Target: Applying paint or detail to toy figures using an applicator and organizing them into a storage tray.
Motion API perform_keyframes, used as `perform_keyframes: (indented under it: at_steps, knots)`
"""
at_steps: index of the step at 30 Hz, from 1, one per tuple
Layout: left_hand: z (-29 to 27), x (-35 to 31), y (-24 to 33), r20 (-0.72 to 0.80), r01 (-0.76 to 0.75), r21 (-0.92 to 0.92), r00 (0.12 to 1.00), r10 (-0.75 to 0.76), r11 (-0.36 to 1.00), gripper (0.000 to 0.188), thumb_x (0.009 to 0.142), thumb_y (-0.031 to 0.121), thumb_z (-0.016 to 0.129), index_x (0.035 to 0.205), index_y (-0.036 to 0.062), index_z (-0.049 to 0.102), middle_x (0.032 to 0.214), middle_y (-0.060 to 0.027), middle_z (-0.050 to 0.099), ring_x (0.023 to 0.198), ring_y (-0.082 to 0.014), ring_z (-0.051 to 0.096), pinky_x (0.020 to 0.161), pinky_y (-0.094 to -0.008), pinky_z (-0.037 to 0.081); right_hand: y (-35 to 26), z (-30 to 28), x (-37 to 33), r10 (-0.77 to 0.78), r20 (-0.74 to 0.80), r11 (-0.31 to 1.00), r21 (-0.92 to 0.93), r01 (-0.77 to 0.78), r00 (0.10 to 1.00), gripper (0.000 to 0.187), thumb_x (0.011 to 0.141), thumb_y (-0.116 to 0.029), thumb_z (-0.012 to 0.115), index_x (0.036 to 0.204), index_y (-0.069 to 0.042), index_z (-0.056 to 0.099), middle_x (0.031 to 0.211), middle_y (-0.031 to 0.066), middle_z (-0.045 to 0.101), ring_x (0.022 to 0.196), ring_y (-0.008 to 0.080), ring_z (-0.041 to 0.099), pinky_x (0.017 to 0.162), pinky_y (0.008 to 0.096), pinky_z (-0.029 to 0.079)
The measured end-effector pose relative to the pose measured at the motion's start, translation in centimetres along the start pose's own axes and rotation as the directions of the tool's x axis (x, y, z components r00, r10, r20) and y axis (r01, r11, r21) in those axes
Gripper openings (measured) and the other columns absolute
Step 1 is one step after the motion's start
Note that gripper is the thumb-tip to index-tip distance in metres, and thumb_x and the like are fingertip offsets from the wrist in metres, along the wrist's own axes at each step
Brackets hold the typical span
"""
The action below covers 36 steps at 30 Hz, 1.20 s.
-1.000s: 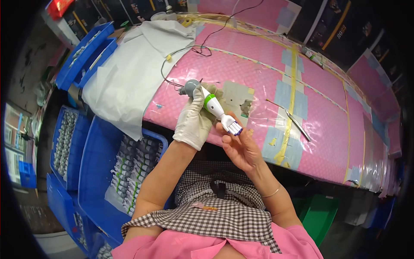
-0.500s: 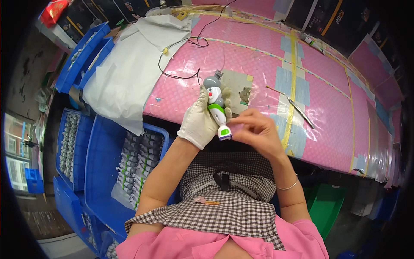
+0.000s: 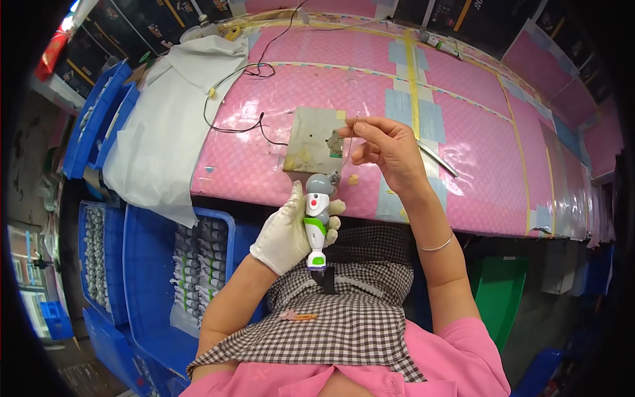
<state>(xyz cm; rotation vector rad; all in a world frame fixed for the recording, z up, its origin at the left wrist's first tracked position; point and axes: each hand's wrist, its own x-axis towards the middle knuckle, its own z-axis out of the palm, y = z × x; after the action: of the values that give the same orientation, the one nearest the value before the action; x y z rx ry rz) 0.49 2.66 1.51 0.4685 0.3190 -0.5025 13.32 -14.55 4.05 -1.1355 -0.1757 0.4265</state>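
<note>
My left hand (image 3: 286, 233), in a white glove, is wrapped round a grey, white and green plastic toy part (image 3: 317, 204) with a red button on it. The part stands roughly lengthwise, its grey claw-like end towards the table and a green-and-white end towards me. My bare right hand (image 3: 390, 151) is raised over the table's near part, thumb and forefinger pinching a thin wire-like rod (image 3: 352, 139). Behind the left hand sits a grey metal box (image 3: 309, 132) with a worn opening on its right. A slim silver tool (image 3: 438, 160) lies partly behind my right hand.
A pink, plastic-covered table (image 3: 493, 132) spreads ahead, with a black cable (image 3: 233, 130) reaching the box. White sheeting (image 3: 155, 126) drapes over its left edge. Left stand blue crates (image 3: 149, 264) with rows of similar toy parts (image 3: 198, 264); a green bin (image 3: 499, 291) stands at right.
My right hand has left the toy part, risen beside the box and now pinches the thin rod. My left hand has drawn the part nearer to me. The view has shifted, too.
</note>
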Motion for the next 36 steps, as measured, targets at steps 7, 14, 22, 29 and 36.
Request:
perform_keyframes:
  at_steps: [7, 14, 22, 29, 36]
  knots:
    - [-0.8, 0.8, -1.2, 0.085, 0.062, -0.009, 0.995, -0.061, 0.998, 0.059, 0.093, 0.053, 0.032, 0.123, 0.0034, 0.042, 0.105, -0.0153, 0.058, 0.084, -0.0250, 0.060, 0.073, -0.0384, 0.052, 1.5, -1.8, -1.1, 0.128, -0.001, 0.991, 0.047, -0.127, 0.992, 0.019, 0.085, -0.012, 0.059, 0.098, 0.001, 0.064, 0.077, 0.0059, 0.064, 0.049, 0.0086, 0.055, 0.047, 0.0214, 0.048]
    - [-1.2, 0.9, -1.8, 0.051, 0.127, -0.089, 0.991, -0.123, 0.988, 0.058, 0.094, 0.051, 0.034, 0.124, 0.0023, 0.041, 0.108, -0.0168, 0.056, 0.087, -0.0259, 0.059, 0.074, -0.0388, 0.051, 4.5, -2.2, -0.8, -0.233, 0.046, 0.703, -0.682, 0.201, 0.971, 0.015, 0.082, -0.013, 0.062, 0.083, 0.002, 0.066, 0.069, -0.0043, 0.057, 0.058, 0.0027, 0.045, 0.050, 0.0205, 0.035]
    - [-0.2, 0.6, -1.4, -0.057, 0.035, 0.184, 0.998, -0.025, 0.982, 0.044, 0.094, 0.039, 0.044, 0.121, 0.0044, 0.044, 0.100, -0.0127, 0.059, 0.078, -0.0193, 0.060, 0.066, -0.0312, 0.051, 4.7, -1.9, 0.2, -0.302, 0.130, 0.554, -0.782, 0.285, 0.944, 0.015, 0.084, -0.011, 0.056, 0.081, 0.004, 0.061, 0.064, 0.0027, 0.055, 0.057, 0.0056, 0.046, 0.050, 0.0231, 0.037]
    - [1.6, 1.2, 0.8, -0.099, -0.267, 0.591, 0.912, 0.397, 0.761, 0.029, 0.092, 0.024, 0.055, 0.108, 0.0007, 0.052, 0.090, -0.0059, 0.060, 0.074, -0.0113, 0.058, 0.068, -0.0252, 0.049, 4.2, -2.1, 2.0, 0.040, 0.056, 0.842, -0.539, -0.003, 0.998, 0.018, 0.083, -0.017, 0.054, 0.075, -0.003, 0.061, 0.062, -0.0032, 0.050, 0.053, 0.0039, 0.038, 0.046, 0.0206, 0.029]
    - [1.6, 2.5, 2.6, -0.052, -0.244, 0.388, 0.957, 0.286, 0.888, 0.034, 0.092, 0.029, 0.054, 0.111, 0.0014, 0.051, 0.094, -0.0076, 0.060, 0.079, -0.0169, 0.060, 0.074, -0.0315, 0.051, 2.8, -2.7, 2.1, 0.322, 0.070, 0.927, -0.227, -0.300, 0.944, 0.022, 0.084, -0.022, 0.055, 0.070, -0.005, 0.057, 0.059, -0.0047, 0.045, 0.046, 0.0010, 0.035, 0.039, 0.0188, 0.026]
